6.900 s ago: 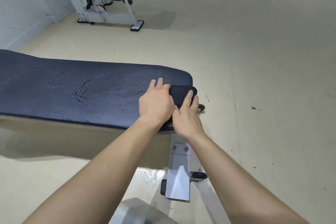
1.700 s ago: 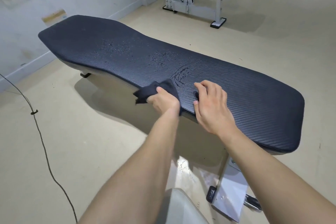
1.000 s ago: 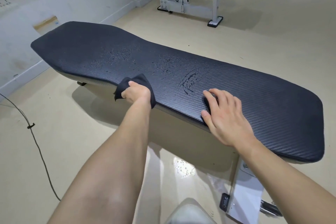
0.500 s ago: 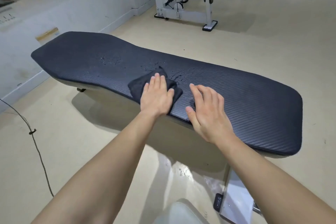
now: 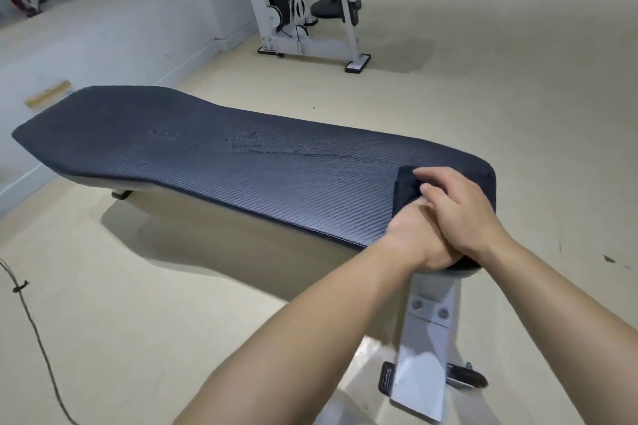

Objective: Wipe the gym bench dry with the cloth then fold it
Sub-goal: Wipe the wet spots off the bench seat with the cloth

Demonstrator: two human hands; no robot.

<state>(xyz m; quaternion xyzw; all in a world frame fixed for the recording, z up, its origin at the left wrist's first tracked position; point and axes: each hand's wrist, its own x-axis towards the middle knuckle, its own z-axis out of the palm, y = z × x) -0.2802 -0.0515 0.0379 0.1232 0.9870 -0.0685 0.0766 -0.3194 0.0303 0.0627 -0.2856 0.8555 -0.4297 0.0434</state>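
Note:
The dark ribbed gym bench (image 5: 241, 162) runs from far left to near right. Water drops and a thin wet streak lie along its middle. A dark cloth (image 5: 404, 190) sits bunched on the bench's right end. My left hand (image 5: 412, 238) presses on the cloth from the near side. My right hand (image 5: 459, 207) lies over my left hand's fingers, with its own fingertips on the cloth. Most of the cloth is hidden under both hands.
The bench's white metal leg (image 5: 424, 355) with a small wheel (image 5: 466, 379) stands below my hands. A white weight machine (image 5: 310, 0) stands at the back. A thin cable (image 5: 31, 328) trails over the beige floor at left. A white wall runs along the left.
Both hands slid the cloth from the middle of the bench to its right end, leaving a wet streak. My right hand moved onto my left hand and the cloth.

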